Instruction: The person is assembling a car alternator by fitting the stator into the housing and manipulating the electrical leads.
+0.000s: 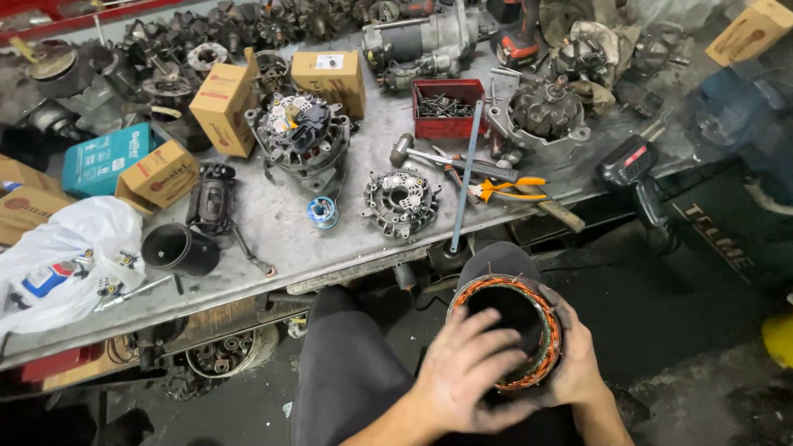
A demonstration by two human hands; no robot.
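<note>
Metal bench w/ alternator, red tray, pliers. Stator below bench edge, over lap. L hand spread across its front, R hand cupping its side, both gripping it
</note>
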